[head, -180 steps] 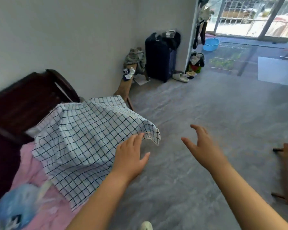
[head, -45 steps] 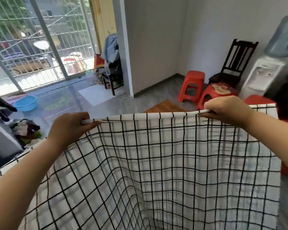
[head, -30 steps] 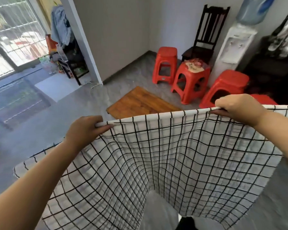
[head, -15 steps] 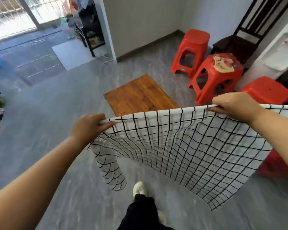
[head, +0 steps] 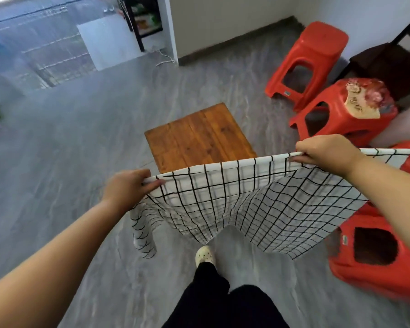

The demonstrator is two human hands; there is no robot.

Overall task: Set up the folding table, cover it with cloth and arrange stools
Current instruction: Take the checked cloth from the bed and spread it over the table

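Note:
I hold a white cloth with a black grid (head: 234,200) stretched by its top edge between both hands. My left hand (head: 128,185) pinches the edge on the left, my right hand (head: 327,151) on the right, and the rest hangs down in front of my legs. Just beyond the cloth stands the low wooden table (head: 199,136), its near edge hidden behind the cloth. Red plastic stools stand to the right: one at the back (head: 305,60), one with a printed top (head: 341,110), and one close by my right arm (head: 376,261).
A dark wooden chair (head: 388,65) stands behind the stools by the white wall (head: 223,20). A black shelf (head: 145,20) and a white mat (head: 109,41) lie at the back. Grey floor (head: 69,138) spreads to the left. My foot in a pale shoe (head: 205,255) is under the cloth.
I have walked closer to the wooden table with the cloth held out. The view has tilted down and the cloth's top edge now overlaps the table's near side.

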